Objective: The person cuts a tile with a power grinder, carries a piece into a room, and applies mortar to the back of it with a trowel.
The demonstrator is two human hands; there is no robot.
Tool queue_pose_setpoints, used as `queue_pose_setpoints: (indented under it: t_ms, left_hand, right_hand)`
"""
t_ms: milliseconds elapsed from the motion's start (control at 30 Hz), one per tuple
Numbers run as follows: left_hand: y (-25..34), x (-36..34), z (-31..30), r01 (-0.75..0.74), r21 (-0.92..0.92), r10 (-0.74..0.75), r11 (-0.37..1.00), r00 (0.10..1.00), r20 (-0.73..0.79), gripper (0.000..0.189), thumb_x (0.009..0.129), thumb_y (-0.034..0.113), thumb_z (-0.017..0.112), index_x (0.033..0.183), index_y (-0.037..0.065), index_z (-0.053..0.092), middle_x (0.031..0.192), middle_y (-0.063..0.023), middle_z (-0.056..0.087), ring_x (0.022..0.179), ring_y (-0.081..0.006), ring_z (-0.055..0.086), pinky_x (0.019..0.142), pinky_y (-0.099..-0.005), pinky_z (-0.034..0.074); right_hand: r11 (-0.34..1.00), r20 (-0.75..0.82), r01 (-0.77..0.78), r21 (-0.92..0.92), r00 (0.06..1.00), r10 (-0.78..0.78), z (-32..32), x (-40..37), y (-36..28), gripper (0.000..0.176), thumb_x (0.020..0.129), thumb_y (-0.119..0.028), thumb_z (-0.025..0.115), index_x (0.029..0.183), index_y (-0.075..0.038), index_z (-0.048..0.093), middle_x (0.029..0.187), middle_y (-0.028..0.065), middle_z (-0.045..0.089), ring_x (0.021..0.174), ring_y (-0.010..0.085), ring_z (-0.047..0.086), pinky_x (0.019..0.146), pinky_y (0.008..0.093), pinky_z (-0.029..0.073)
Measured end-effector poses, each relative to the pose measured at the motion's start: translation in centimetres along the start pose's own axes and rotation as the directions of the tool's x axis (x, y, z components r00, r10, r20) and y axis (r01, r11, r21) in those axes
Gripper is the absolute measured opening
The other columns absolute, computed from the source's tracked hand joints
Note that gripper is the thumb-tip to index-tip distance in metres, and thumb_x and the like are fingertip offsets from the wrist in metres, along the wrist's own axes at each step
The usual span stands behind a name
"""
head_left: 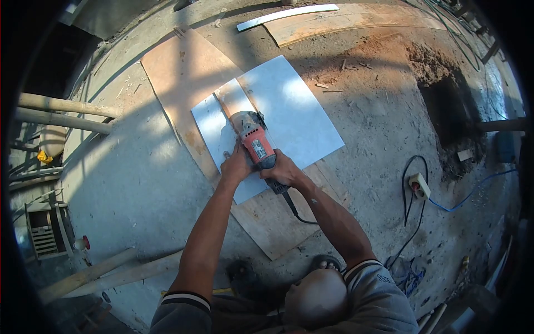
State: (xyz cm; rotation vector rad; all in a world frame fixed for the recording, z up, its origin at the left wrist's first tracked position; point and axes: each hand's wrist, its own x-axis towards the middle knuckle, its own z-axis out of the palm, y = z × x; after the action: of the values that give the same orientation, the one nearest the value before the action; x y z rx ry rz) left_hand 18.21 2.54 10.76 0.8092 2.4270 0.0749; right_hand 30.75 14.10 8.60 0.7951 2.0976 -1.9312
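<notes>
Hands: both are closed on the angle grinder [256, 142]. The left hand [236, 166] wraps its left side near the head, and the right hand [283, 170] grips the rear handle where the cord leaves.
Grinder: its orange body points away from the person, and its guard and disc are down on the tile [297, 108].
Tile: white and rectangular, it lies flat and slightly askew on a plywood board [181, 72] on the concrete floor [128, 183]. There is no table under it.
Cut so far: a brownish band [233, 97] runs from the tile's far edge down to the disc, dividing a narrow strip [208, 125] on the left from the large piece on the right. I cannot tell whether the band is bare board or dust.
Left to do: by my judgement the near part of the tile, under and just past the hands, is still whole, so the cut looks well over halfway but not finished.
Cord: the black power cord [295, 212] trails near and right from the handle.
Right side: an extension socket [420, 185] with a blue cable [473, 192] lies well apart, with a dug pit [445, 108] beyond it.
Left side: wooden poles [67, 106] lie far left and planks [105, 273] near left.
</notes>
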Motion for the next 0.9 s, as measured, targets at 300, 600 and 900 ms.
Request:
queue_pose_setpoints:
  t_ms: [300,600,900]
  left_hand:
    - [-0.6,0.0,0.5,-0.023,-0.044,0.022,0.999,0.999,-0.028,0.109,0.059,0.044,0.078,0.143,0.017,0.014,0.144,-0.0069,0.030,0.125,-0.0441,0.034,0.103,-0.0483,0.033]
    - [-1.0,0.3,1.1,-0.036,0.063,0.041,0.997,0.996,-0.075,0.100,0.059,0.048,0.077,0.139,0.013,0.027,0.146,-0.0041,0.026,0.120,-0.0312,0.046,0.092,-0.0460,0.044]
    - [-1.0,0.1,1.1,-0.067,0.086,0.076,0.994,0.992,-0.105,0.092,0.066,0.044,0.073,0.138,0.012,0.027,0.141,-0.0072,0.035,0.106,-0.0346,0.056,0.083,-0.0449,0.047]
  right_hand:
    - [1.000,-0.017,0.016,0.007,1.000,-0.016,0.4,-2.4,2.0,0.078,0.057,-0.027,0.075,0.118,0.008,0.041,0.097,0.0200,0.059,0.088,0.0278,0.058,0.080,0.0335,0.046]
    - [0.998,0.012,-0.056,-0.007,0.998,0.056,0.2,-5.3,2.3,0.077,0.057,-0.025,0.073,0.120,0.006,0.040,0.097,0.0186,0.059,0.091,0.0279,0.058,0.081,0.0338,0.045]
    - [0.999,-0.007,0.001,0.035,1.000,-0.001,0.7,-8.1,4.2,0.082,0.057,-0.030,0.072,0.122,0.007,0.039,0.102,0.0239,0.058,0.096,0.0324,0.058,0.084,0.0351,0.044]
